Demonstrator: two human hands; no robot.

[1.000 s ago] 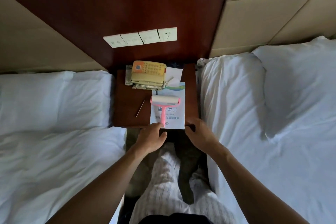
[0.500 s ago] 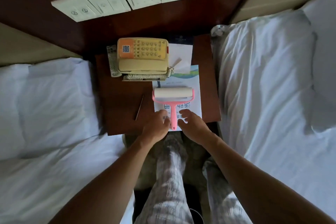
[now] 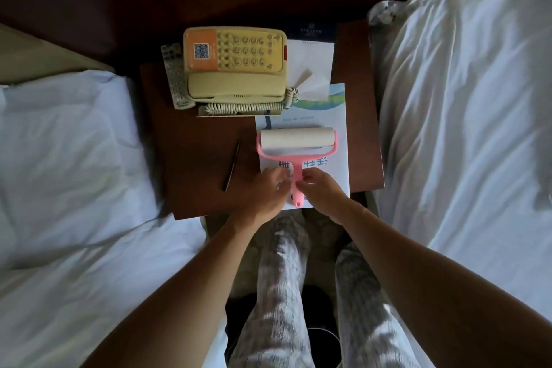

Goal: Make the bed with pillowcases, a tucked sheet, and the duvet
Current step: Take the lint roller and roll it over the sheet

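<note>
Both hands, left hand (image 3: 266, 188) and right hand (image 3: 321, 192), pinch pink plastic roller (image 3: 297, 149) handle, worktop (image 3: 203, 158) front edge; beige phone (image 3: 236, 66) behind, thin pen (image 3: 232, 166) left.

Telephone (image 3: 234, 69) crowds the nightstand (image 3: 194, 164) rear; left front bare.

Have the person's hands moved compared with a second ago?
Yes. Both the left hand and right hand went forward from the nightstand's near edge onto the leaflet, closing on the pink lint roller's handle.

Dim room, dark wooden nightstand (image 3: 191, 158)
</note>
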